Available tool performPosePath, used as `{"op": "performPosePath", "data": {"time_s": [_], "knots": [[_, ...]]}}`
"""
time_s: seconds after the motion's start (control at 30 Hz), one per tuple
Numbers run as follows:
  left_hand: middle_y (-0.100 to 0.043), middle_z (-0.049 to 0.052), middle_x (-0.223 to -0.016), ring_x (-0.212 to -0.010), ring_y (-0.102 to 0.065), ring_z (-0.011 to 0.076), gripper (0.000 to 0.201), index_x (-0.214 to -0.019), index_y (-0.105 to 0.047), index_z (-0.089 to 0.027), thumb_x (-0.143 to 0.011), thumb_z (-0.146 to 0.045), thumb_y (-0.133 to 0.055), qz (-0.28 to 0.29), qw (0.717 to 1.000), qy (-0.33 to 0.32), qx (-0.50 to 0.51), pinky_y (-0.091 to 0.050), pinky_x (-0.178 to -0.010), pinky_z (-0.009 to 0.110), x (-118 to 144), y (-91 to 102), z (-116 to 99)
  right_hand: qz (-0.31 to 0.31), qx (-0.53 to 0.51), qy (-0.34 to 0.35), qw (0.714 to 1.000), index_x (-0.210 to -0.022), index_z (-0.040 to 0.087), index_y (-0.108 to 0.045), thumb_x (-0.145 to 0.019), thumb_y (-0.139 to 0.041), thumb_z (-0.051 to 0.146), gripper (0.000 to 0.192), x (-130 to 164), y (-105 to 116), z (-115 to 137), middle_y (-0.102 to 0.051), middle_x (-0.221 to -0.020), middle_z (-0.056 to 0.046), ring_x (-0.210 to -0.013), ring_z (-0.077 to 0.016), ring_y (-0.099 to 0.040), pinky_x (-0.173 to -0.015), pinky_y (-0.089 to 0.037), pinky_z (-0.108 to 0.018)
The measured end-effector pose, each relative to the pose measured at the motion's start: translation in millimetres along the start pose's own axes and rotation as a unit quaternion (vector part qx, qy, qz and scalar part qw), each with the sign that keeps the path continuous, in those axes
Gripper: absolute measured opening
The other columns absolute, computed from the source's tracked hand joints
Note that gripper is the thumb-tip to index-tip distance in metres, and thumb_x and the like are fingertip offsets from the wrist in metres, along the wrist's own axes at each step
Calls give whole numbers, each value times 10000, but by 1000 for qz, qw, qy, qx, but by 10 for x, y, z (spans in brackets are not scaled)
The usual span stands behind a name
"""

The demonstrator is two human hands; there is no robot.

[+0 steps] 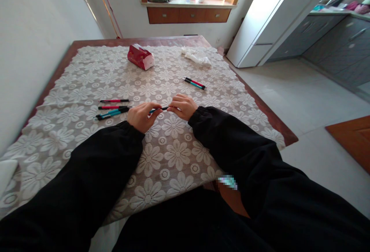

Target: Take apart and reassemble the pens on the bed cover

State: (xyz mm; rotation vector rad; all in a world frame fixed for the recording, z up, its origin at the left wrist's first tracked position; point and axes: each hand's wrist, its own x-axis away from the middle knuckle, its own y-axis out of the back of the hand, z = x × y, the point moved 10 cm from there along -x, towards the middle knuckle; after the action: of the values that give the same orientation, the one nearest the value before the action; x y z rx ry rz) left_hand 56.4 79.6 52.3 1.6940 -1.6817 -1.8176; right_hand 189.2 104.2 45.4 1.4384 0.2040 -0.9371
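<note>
Between my two hands is a blue and black pen point(156, 110), held level just above the lace tablecloth. My left hand point(142, 115) pinches its blue end, and my right hand point(182, 106) closes its fingertips on the black end. Left of my left hand lie a red and black pen point(114, 101), a second red pen point(111, 108) below it, and blue pens point(111, 114) partly overlapping. Beyond my right hand, another red pen point(196, 82) and a blue pen point(194, 84) rest side by side.
The flowered lace tablecloth point(177, 153) covers a wooden table point(289, 134). Toward the far edge sit a red tissue pack point(140, 57) and a crumpled clear plastic bag point(198, 58). A white fridge point(257, 24) stands beyond the right side, and a pink coat stand point(109, 5) at the back left.
</note>
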Motion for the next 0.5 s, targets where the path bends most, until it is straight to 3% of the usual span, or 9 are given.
{"op": "performPosePath", "data": {"time_s": [0.5], "knots": [[-769, 30, -888, -754, -712, 173, 224, -977, -726, -220, -940, -429, -657, -5, 1000, -4, 2, -510, -691, 271, 9, -6, 17, 0, -5, -1, 1000, -847, 184, -698, -1021, -456, 543, 467, 11, -16, -21, -589, -753, -38, -744, -171, -480, -717, -384, -321]]}}
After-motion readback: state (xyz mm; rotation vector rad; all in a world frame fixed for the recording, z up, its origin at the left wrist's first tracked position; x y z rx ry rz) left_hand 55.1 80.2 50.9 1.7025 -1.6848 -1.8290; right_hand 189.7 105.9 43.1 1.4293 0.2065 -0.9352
